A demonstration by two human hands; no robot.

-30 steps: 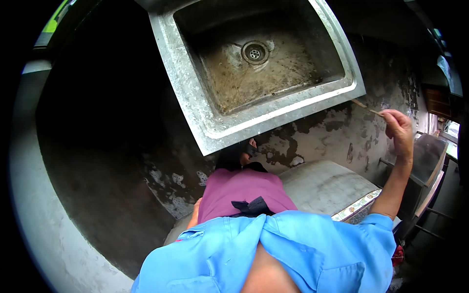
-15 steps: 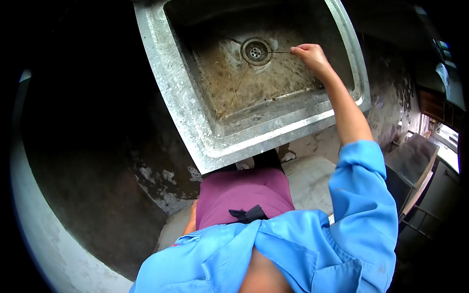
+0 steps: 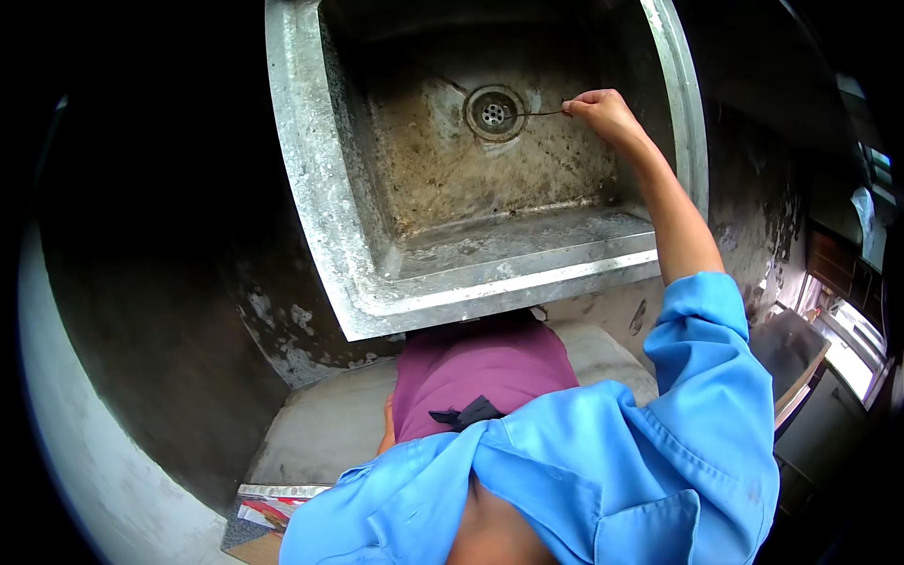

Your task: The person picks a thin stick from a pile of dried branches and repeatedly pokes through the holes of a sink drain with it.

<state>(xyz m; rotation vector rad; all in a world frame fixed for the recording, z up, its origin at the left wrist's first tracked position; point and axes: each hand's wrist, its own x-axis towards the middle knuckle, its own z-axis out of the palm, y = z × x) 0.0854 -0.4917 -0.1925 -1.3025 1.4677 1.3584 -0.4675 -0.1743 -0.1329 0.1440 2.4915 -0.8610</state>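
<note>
Over the right part of the stained sink (image 3: 325,254), my right hand (image 3: 603,113) pinches the end of a thin dark wire-like piece (image 3: 541,114). The piece runs leftward from my fingertips, slightly bent, and its other end reaches the round drain (image 3: 493,114). Whether that end goes into one of the drain's holes is too small to tell. Down by my purple apron (image 3: 480,367), a sliver of my left hand (image 3: 388,424) or wrist shows at its left edge, the fingers hidden behind the cloth.
The sink's thick front rim (image 3: 499,292) lies between me and the basin. A wall with peeling paint (image 3: 292,330) is at the left. A box with red print (image 3: 268,513) sits at lower left, and a metal-topped cabinet (image 3: 791,353) stands to the right.
My view has shifted slightly, bringing the printed box into sight. My right hand keeps its pinch, and the wire-like piece now looks a little more bent.
</note>
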